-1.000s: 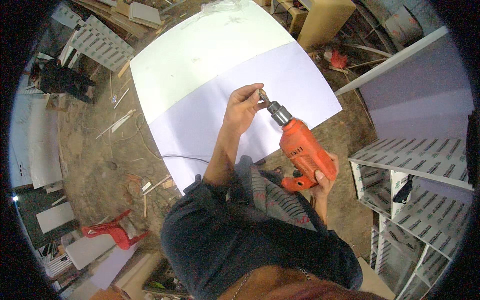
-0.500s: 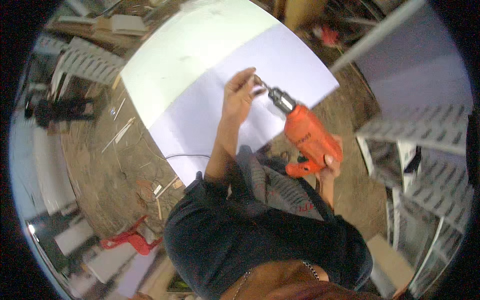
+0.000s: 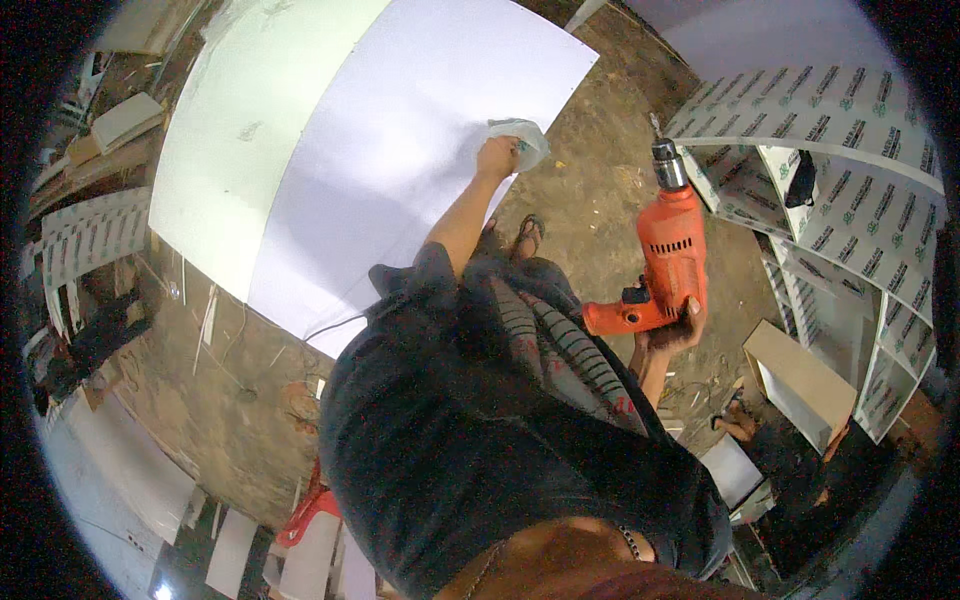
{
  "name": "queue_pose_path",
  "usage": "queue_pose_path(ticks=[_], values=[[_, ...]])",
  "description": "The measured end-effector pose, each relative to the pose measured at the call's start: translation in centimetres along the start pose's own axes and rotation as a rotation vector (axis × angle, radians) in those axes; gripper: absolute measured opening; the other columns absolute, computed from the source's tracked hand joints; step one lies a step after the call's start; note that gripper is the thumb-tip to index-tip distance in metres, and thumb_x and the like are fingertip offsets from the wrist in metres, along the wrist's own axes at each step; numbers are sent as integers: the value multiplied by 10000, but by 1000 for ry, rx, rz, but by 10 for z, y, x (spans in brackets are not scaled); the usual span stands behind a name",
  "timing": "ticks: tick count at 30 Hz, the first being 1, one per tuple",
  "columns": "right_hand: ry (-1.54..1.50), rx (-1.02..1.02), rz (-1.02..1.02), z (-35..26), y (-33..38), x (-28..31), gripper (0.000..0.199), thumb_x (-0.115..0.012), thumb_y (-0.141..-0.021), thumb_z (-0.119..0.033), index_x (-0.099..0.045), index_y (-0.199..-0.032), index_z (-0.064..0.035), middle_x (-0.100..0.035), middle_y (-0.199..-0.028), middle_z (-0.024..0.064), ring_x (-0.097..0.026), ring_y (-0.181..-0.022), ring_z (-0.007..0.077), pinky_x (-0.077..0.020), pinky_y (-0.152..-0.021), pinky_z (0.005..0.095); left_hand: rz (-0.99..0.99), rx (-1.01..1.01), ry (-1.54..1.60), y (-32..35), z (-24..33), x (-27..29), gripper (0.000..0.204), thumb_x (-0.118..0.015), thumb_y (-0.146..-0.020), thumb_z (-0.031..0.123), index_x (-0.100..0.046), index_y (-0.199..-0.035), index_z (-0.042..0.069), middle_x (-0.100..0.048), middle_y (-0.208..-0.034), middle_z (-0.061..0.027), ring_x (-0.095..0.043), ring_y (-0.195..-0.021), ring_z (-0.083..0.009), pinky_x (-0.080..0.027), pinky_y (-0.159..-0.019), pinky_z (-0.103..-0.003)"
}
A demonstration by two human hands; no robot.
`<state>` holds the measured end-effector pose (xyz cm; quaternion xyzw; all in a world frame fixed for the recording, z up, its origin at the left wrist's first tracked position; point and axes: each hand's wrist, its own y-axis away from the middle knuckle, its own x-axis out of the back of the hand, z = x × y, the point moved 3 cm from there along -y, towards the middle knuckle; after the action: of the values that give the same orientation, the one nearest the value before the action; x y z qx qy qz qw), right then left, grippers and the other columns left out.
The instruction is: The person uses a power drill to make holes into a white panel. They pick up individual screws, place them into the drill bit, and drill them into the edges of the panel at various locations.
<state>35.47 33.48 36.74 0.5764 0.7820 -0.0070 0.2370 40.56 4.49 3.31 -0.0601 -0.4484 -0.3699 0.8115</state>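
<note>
My right hand [image 3: 680, 334] grips an orange power drill [image 3: 672, 250] by its body near the rear, off to the right of the panel. Its silver chuck [image 3: 668, 166] holds a short bit that points up and away from me. At the near right edge of a large white panel [image 3: 390, 140], my left hand [image 3: 496, 158] is closed on a small pale plastic bag [image 3: 533, 150] with green marks. What the bag contains cannot be made out. The fingertips are partly hidden by the bag.
A dark cord [image 3: 335, 326] crosses the panel's lower edge. On the right stand white cabinet frames [image 3: 840, 190] in printed film and an open box-like unit [image 3: 800, 385]. A red plastic object [image 3: 312, 508] and offcut strips [image 3: 208, 320] lie on the floor at left. Another person's foot [image 3: 738, 420] shows at lower right.
My left hand has moved from the drill's bit to the plastic bag. The drill has swung rightward, its bit now pointing farther up. The whole view has turned.
</note>
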Motion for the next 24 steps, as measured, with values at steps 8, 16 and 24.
queue_pose_path(ticks=[8, 16, 24], values=[[67, 41, 109, 4, 7, 13, 717, -656, -642, -372, -378, -1224, -59, -536, -978, 212, -608, -717, 382, -544, -596, 494, -155, 12, -140, -32, 1, 1, 155, -546, -809, 172, -667, -899, 137, -658, -969, -134, -639, -902, -325, -522, -765, -433], [90, 120, 124, 0, 10, 2, 728, -621, -664, -370, -384, -1252, -12, -551, -995, 212, -612, -742, 351, -534, -616, 458, -154, -90, -232, -45, 7, -2, 165, -551, -794, 156, -658, -877, 61, -664, -890, -175, -660, -822, -337, -531, -733, -436], [56, 96, 124, -1, 10, -5, 670, -620, -677, -322, -404, -1229, -11, -549, -1016, 209, -617, -765, 350, -539, -642, 447, -173, -79, -180, -36, 1, 7, 210, -558, -810, 248, -639, -914, 86, -642, -999, -109, -636, -895, -312, -514, -762, -440]])
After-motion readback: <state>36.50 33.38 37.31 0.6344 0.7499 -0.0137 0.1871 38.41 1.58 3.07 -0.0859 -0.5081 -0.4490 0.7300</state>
